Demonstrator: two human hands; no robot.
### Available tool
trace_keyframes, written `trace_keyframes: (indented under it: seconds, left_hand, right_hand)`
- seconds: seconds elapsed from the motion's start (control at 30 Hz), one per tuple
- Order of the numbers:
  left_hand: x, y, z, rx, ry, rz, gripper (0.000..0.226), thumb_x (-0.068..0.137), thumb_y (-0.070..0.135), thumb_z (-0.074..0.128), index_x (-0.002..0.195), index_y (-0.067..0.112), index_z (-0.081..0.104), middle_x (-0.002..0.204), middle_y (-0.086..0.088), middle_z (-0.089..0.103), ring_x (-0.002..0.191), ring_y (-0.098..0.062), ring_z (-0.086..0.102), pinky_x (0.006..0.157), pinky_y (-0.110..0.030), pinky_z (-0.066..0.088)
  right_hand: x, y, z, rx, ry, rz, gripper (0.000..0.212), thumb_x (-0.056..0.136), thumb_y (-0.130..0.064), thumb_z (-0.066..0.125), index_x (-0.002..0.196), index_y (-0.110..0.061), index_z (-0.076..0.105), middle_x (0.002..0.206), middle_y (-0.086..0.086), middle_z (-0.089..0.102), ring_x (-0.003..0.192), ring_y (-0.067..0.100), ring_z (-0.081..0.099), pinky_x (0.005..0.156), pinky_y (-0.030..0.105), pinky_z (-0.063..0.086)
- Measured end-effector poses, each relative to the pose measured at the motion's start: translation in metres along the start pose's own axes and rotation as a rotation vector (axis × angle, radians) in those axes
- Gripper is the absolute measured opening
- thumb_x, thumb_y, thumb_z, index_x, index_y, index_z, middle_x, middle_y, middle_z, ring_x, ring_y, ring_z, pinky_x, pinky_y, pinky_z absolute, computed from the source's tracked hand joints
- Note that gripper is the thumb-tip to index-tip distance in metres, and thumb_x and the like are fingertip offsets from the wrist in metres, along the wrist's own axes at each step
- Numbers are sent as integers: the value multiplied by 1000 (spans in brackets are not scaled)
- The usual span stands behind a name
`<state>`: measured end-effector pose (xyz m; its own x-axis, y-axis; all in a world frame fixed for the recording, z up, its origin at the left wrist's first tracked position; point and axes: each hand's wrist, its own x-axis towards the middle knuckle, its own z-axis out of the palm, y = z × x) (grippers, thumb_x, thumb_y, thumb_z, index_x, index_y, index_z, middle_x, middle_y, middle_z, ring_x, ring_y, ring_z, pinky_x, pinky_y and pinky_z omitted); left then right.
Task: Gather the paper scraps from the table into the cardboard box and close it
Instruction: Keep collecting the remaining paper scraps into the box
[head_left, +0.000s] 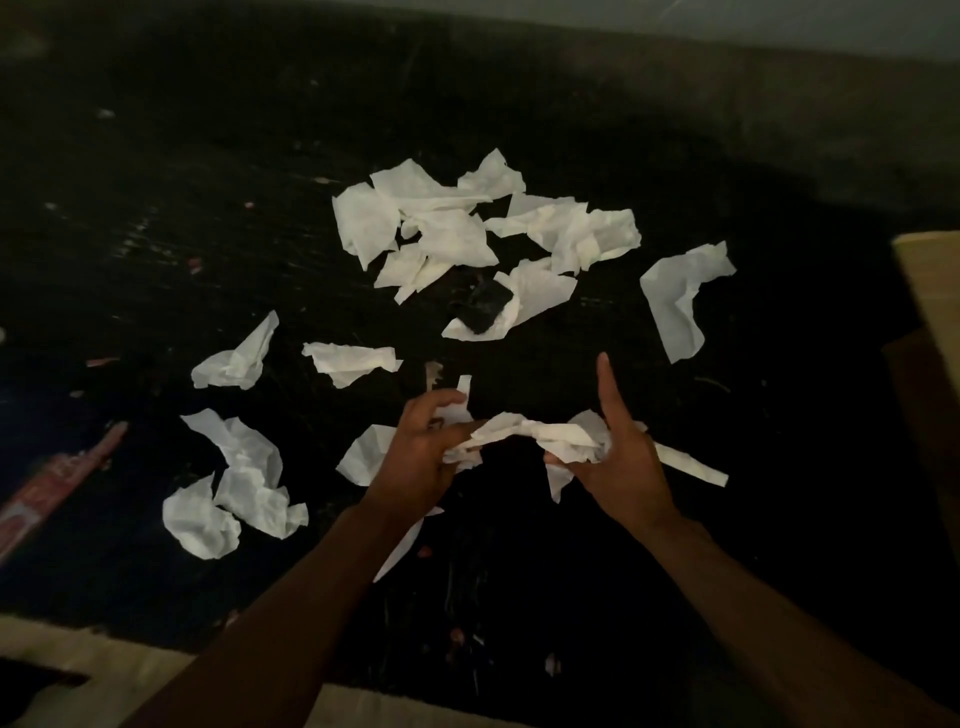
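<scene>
Your left hand (423, 449) is curled shut around one end of a crumpled paper strip (524, 434), fingers folded over it and knuckles toward the camera, and your right hand (615, 460) pinches the other end between thumb and lower fingers while its index finger sticks straight up, free of the paper. That strip hangs between both hands just above the dark surface (156, 234), its long axis running left to right, sagging a little in the middle, with a loose tail trailing out past your right hand toward the right. Under your left wrist another flat scrap (363, 454) lies on the surface, partly hidden by the hand. Out to the left sit a crumpled pair of scraps (234, 488), and farther up a folded scrap (236, 358) and a short wrinkled one (350, 358). Beyond your hands, near the middle of the surface, the largest heap of scraps (467, 228) overlaps in a loose cluster, one piece lying partly under a small dark lump (483, 306) that is too dim to identify. A single bent scrap (680, 296) lies apart to the right of the heap. At the far right edge a pale cardboard box (930, 291) flap shows, mostly cut off, so you cannot tell how its flaps stand. A reddish wrapper (57, 483) lies at the left edge.
</scene>
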<state>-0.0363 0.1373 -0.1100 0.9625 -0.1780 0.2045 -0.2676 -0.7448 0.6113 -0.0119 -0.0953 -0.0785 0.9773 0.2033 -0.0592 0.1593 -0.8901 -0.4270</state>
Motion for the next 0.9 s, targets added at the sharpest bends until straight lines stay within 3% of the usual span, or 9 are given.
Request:
trace_keyframes:
  seconds: [0.07, 0.13, 0.27, 0.37, 0.5, 0.67, 0.8, 0.9]
  left_hand:
    - [2, 3, -10, -16, -10, 22, 56, 75, -10, 67, 124, 17, 60, 132, -11, 54, 120, -19, 52, 97, -33, 48]
    - [8, 7, -19, 34, -35, 29, 76, 75, -11, 66, 138, 25, 44, 131, -7, 57, 116, -16, 57, 98, -30, 47]
    - [18, 17, -34, 125, -51, -17, 97, 79, -10, 62, 147, 41, 15, 137, -6, 53, 119, -19, 56, 100, -31, 46]
    - [24, 18, -44, 175, -35, 2, 95, 83, -5, 62, 147, 45, 12, 139, -8, 51, 124, -21, 53, 103, -36, 45]
    - [25, 19, -62, 173, 13, 11, 79, 82, 16, 71, 144, 37, 27, 125, -6, 63, 113, -20, 61, 97, -34, 49]
    - [21, 19, -90, 100, 71, -84, 74, 83, 18, 71, 142, 35, 30, 116, 1, 68, 104, -7, 64, 95, -31, 50]
    - [24, 21, -113, 176, 98, -102, 70, 84, 26, 69, 141, 37, 29, 129, -3, 60, 118, -10, 55, 101, -31, 45]
    - [32, 41, -128, 145, 119, -121, 61, 86, 41, 58, 140, 38, 31, 136, -6, 54, 122, -11, 52, 102, -20, 38]
  right_hand:
    - [3, 5, -2, 135, 62, 29, 107, 79, -28, 78, 146, -34, -5, 94, 6, 63, 85, 17, 61, 87, 26, 43]
    - [7, 10, -8, 284, 35, 30, 107, 77, -22, 79, 144, -45, -1, 101, -5, 60, 94, 11, 58, 94, 25, 39]
    - [21, -1, -19, 550, 82, -141, 86, 77, -8, 78, 139, -44, 30, 114, -12, 62, 105, -12, 55, 97, 11, 41]
    - [32, -14, -28, 559, 84, -178, 75, 75, -5, 79, 137, -29, 44, 110, -7, 63, 100, -20, 52, 90, 0, 36]
    - [44, -32, -37, 568, 62, -187, 73, 73, -14, 81, 137, -25, 47, 119, 0, 64, 111, 4, 57, 99, 20, 43]
    - [54, -48, -48, 636, 67, -259, 69, 73, -3, 78, 131, -27, 50, 114, -5, 63, 101, -17, 56, 88, 6, 45]
    - [62, -58, -64, 585, 107, -302, 71, 71, -14, 80, 135, -24, 52, 122, -11, 56, 115, -6, 50, 96, 8, 39]
    - [64, -61, -85, 588, 130, -331, 70, 71, -29, 76, 136, -27, 50, 127, -9, 56, 120, 2, 49, 99, 10, 37]
